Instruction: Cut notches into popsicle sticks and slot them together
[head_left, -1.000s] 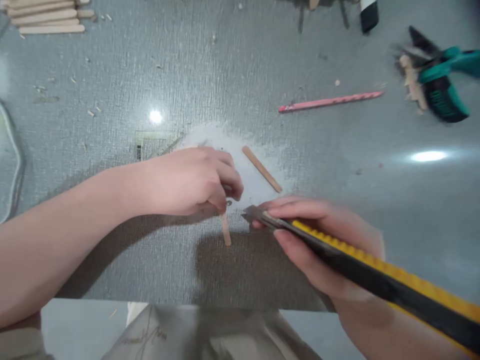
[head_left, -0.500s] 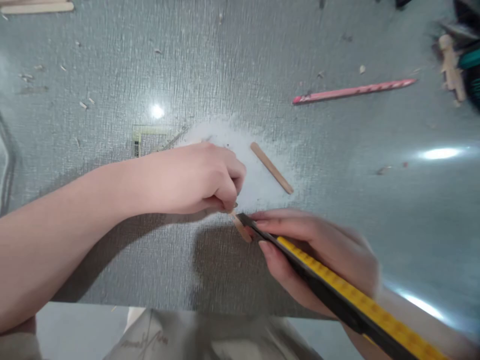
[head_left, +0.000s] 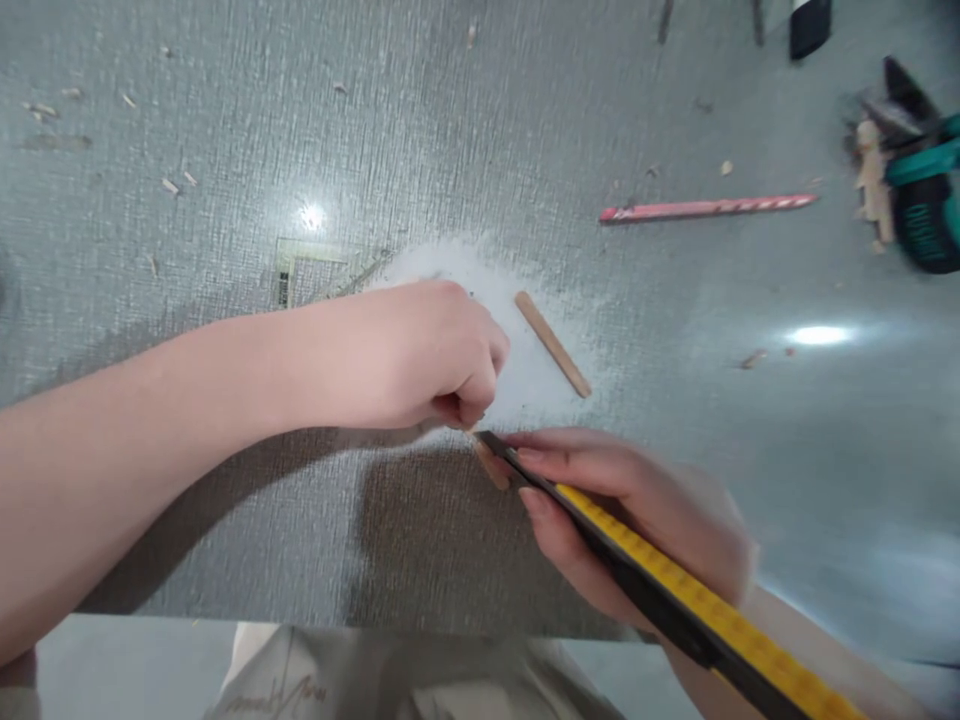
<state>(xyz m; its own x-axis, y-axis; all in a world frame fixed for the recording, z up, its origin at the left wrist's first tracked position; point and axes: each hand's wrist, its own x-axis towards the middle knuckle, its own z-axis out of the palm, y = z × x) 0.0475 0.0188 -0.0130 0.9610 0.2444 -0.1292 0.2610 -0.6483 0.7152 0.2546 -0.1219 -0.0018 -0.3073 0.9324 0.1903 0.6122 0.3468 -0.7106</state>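
Note:
My left hand [head_left: 427, 355] is closed in a pinch on the upper end of a short wooden stick [head_left: 489, 463] that lies on the grey mat [head_left: 300, 120]. In my right hand [head_left: 637, 510] is a yellow and black utility knife [head_left: 675, 590], fingers wrapped round it. The blade tip rests at the stick, just below my left fingertips. A second wooden stick [head_left: 553, 344] lies loose on a pale worn patch of the mat, just beyond both hands.
A pink pencil [head_left: 705, 209] lies at the upper right. A teal and black tool [head_left: 919, 190] with wood bits sits at the right edge. A black item [head_left: 810, 25] is at the top. Wood chips are scattered at the upper left. The table's front edge [head_left: 150, 640] runs below my arms.
The knife tip has come in from the right to the stick under my left fingertips. The stick has turned from nearly vertical to slanted. The view has shifted, and the stick pile at top left has left the picture.

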